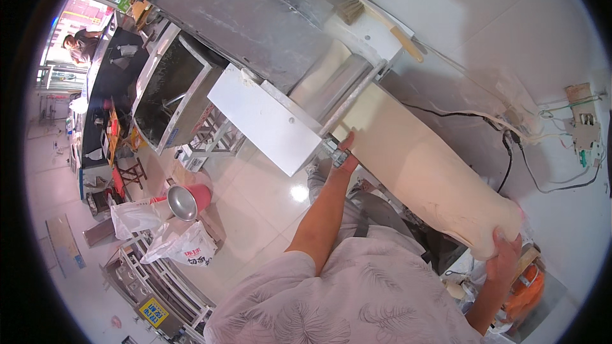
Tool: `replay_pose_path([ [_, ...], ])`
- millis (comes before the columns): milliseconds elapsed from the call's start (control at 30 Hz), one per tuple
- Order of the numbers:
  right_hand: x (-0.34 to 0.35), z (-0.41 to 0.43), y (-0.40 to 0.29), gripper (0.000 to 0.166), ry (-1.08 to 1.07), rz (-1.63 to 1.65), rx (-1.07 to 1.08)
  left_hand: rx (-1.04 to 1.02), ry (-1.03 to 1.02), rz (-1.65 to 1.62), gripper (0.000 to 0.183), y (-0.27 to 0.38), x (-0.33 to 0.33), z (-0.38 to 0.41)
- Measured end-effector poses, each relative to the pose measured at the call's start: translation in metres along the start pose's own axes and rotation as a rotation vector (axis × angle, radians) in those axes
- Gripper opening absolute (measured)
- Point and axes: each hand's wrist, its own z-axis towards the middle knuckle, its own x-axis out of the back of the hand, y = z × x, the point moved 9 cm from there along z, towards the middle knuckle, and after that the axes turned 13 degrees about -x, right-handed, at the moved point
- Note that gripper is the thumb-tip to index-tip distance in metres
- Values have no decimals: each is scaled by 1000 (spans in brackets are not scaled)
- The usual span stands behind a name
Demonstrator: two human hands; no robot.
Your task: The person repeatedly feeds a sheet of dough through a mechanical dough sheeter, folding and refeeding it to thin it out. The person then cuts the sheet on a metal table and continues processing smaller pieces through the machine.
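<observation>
A wide, pale dough sheet [406,148] stretches from the steel roller [346,83] of a dough sheeting machine down to the lower right. My right hand [506,253] grips the folded near end of this sheet, thumb on top. At the machine's near side, my left hand [348,155] is against the sheet's left edge, beside a metal adjusting bolt [337,153]. Its thumb points up along the dough, while the other fingers are mostly hidden. Behind the roller, more dough shows on the sloping metal feed plate [248,14].
A wooden-handled bench brush [377,19] lies on the machine's white housing. Cables [509,138] run along the wall at right. A deep black-walled tub [172,91], a red bucket with a metal bowl [184,202] and white sacks [184,243] stand left. A person [83,45] is far off.
</observation>
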Motion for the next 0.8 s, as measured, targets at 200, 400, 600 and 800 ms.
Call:
replay_pose_path([
  [200,12,-15,-22,60,44,-37,20,-38,29,0,36,0,9,4],
  [400,12,-33,-43,59,25,-43,77,-56,23,25,39,-1,13,8],
  [600,17,-46,-62,58,27,-110,84,-62,-19,-36,35,1,30,19],
  [800,53,-63,-73,57,207,-131,119,-81,3,-54,34,11,32,23],
])
